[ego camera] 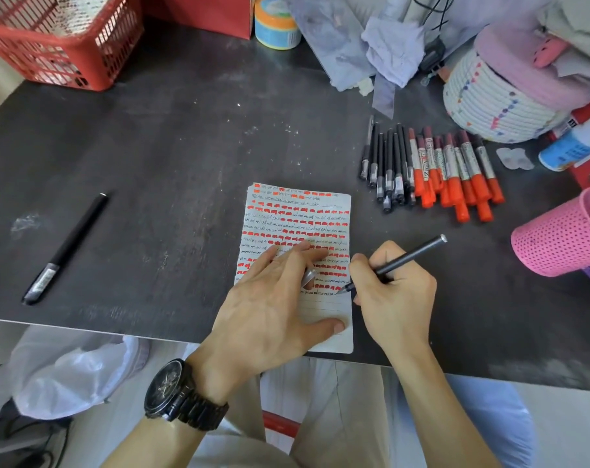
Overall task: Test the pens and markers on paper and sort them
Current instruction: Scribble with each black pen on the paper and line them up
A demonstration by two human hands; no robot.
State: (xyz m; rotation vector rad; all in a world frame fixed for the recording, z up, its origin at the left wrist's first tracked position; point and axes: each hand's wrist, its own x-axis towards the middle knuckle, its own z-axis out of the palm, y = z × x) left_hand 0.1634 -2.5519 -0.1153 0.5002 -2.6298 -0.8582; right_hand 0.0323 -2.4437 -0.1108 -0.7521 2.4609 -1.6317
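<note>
A lined paper sheet (pixel 297 211), covered with rows of orange marks and black scribbles, lies at the table's front edge. My left hand (pixel 273 309) rests flat on the paper with straight fingers. A small silver pen cap (pixel 309 277) sits tucked between two of them. My right hand (pixel 393 298) grips a black pen (pixel 411 254), and its tip touches the paper near the right edge. A row of black pens (pixel 386 170) lies beside a row of orange markers (pixel 455 173), right of the sheet. One lone black pen (pixel 67 246) lies far left.
A pink perforated cup (pixel 563 234) lies on its side at the right edge. A white woven basket (pixel 489 103), a glue bottle (pixel 570 146) and crumpled cloth crowd the back right. A red basket (pixel 60 42) and a tape roll (pixel 276 25) stand at the back.
</note>
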